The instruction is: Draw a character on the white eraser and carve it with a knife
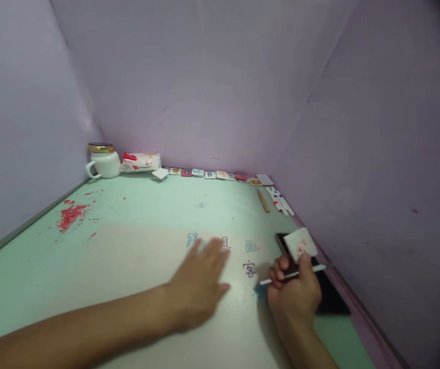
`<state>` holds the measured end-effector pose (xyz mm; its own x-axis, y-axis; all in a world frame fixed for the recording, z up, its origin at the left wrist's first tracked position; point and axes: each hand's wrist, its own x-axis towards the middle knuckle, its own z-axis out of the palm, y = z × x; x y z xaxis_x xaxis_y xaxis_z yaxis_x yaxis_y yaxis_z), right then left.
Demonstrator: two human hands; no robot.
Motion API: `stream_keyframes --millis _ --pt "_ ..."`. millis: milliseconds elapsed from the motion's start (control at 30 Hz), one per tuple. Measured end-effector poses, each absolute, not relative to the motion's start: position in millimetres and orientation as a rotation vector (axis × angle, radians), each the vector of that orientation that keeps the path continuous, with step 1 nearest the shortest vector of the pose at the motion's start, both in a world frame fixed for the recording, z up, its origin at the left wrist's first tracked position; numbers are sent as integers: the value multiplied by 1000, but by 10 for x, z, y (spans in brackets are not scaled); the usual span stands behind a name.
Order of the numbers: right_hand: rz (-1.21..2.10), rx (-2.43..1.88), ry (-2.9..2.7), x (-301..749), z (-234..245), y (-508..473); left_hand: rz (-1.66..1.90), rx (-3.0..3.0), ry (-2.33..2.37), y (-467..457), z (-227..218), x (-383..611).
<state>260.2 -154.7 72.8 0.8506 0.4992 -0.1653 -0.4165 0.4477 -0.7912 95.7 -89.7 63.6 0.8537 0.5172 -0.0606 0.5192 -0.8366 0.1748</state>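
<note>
This is a small desk booth, used for writing and small craft work. Plain lilac walls [189, 87] close in a pale green surface [158, 200] along its left, far and right edges. Coloured handwritten characters [250, 247] mark its middle, and a red stain [71, 217] its left part. Little character tiles [209, 175] line the far edge; felt pens [280, 201] lie near the far right corner. A lidded white mug [106, 165] by the far left corner adds an everyday touch. Home or school, I cannot tell.
</note>
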Motion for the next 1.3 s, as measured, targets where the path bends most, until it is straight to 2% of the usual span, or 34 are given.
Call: stream_keyframes --millis 133,267,400,567,667,733,900,1000,1133,1300 --pt "441 -930 -174 2620 796 -1592 23 2836 344 -1014 617 1736" --pt "399 -947 -282 2559 795 -1631 -35 2833 377 -740 609 2088" --pt "490 -1007 -240 2515 755 -1620 -47 2787 728 -376 593 1749" --pt "554 -992 -208 2499 731 -1588 -42 2609 1510 58 608 729" --pt "607 -977 -219 2474 720 -1582 53 2483 1856 164 658 468" --pt "629 -979 -222 2466 708 -1585 116 2523 1816 123 669 628" --pt "600 -1023 -220 2539 658 -1591 117 2756 1064 -148 598 1810" --pt "602 -1050 -216 2614 618 -1580 149 2764 856 -155 557 2453" --pt "617 -1104 -192 2661 587 -1553 227 2726 987 171 532 2659" --pt "603 -1098 -214 2608 616 -1535 243 2597 1483 783 526 1810"
